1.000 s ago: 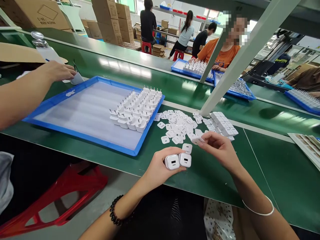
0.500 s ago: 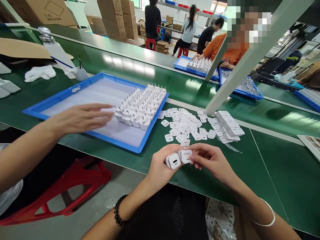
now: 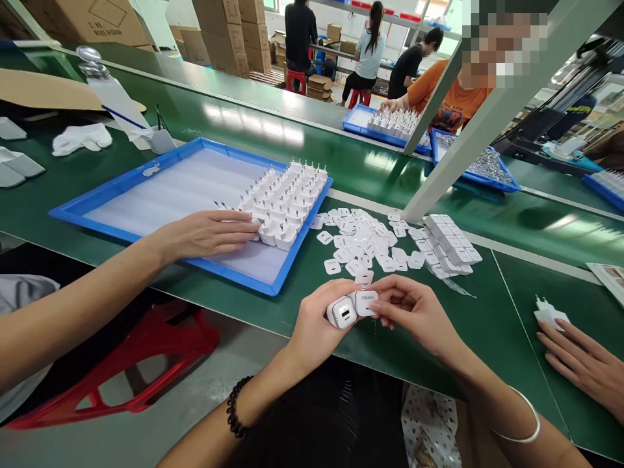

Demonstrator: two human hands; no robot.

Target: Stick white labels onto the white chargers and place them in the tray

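My left hand [image 3: 311, 328] is closed around a white plug charger [image 3: 342, 314] whose end with a dark port faces me. Pressed beside it is a second white piece, its face a small white cover plate [image 3: 365, 301] with grey lettering. My right hand [image 3: 414, 311] pinches this plate's right edge between thumb and fingers. Whether the plate sits fully on a charger body behind it, I cannot tell. Just beyond my hands, a heap of loose white cover plates [image 3: 363, 237] lies on the green table [image 3: 517, 312].
A co-worker's hand [image 3: 214, 233] touches white chargers [image 3: 287, 198] standing pins-up in a blue tray [image 3: 244, 283]. Another person's hand [image 3: 580, 354] holds a white charger [image 3: 550, 313] at right. Stacked white blocks [image 3: 453, 244] lie by a slanted post [image 3: 439, 172].
The co-worker's hand at left has moved right, onto the chargers in the tray. Another hand with a charger has appeared at right. My hands hold nearly the same pose.
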